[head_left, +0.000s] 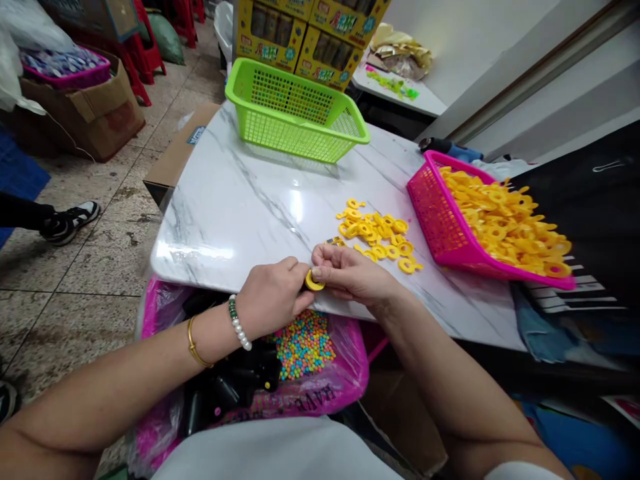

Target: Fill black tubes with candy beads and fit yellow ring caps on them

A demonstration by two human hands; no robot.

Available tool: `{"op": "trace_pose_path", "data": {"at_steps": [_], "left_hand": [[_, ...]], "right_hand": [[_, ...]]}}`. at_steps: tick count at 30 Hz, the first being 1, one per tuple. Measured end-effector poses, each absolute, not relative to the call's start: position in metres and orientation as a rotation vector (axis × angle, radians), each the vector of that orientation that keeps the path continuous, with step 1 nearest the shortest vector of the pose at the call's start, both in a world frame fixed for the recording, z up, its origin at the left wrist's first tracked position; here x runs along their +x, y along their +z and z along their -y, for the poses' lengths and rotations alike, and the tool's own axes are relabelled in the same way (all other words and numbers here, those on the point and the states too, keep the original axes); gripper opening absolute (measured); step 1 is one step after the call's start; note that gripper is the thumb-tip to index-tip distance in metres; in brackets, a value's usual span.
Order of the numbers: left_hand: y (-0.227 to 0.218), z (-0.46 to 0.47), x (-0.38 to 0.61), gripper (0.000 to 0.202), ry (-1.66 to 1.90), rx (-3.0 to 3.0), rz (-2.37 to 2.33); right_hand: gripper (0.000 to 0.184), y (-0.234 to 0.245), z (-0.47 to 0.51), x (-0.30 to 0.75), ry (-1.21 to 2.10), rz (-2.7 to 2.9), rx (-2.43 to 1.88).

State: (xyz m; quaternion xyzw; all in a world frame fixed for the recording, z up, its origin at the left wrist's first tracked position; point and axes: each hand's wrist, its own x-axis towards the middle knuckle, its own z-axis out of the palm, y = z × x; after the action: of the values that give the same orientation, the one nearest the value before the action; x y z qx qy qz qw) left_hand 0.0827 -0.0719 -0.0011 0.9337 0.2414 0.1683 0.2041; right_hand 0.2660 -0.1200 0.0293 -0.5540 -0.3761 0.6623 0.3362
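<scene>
A small yellow plastic ring (315, 283) sits between my two hands, over the near edge of the white marbled table (235, 200). My left hand (274, 297) is closed at its left side; whatever else lies inside that palm is hidden. The thumb and fingers of my right hand (356, 275) pinch the ring from the right. Just beyond my right hand lies a loose pile of yellow ring pieces with small tabs (373, 230). Below my hands, a plastic-lined pink tub (357, 353) holds black containers (225, 390) and many small coloured balls (306, 343).
A green basket (300, 130) stands on the table's far side. On the right, a tilted pink basket (440, 220) is heaped with yellow ring pieces. Yellow printed boxes (305, 40) are stacked behind. At the left, a person's shoe (70, 222) rests on the tiled floor near cartons.
</scene>
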Motion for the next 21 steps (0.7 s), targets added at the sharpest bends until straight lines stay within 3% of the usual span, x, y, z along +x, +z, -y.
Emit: {"op": "trace_pose_path", "data": {"at_steps": [5,13,21], "left_hand": [[0.0,0.068,0.084,0.021,0.45,2.576,-0.677],[0.004,0.067,0.081,0.022,0.454,2.56,-0.671],[0.007,0.071,0.08,0.025,0.349,2.567,-0.764]], "right_hand": [[0.053,0.038,0.118,0.264,1.731,1.109,-1.611],[0.048,0.042,0.106,0.277,1.934,1.302,-1.512],[0.039,0.05,0.131,0.251,1.245,1.55,-1.793]]}}
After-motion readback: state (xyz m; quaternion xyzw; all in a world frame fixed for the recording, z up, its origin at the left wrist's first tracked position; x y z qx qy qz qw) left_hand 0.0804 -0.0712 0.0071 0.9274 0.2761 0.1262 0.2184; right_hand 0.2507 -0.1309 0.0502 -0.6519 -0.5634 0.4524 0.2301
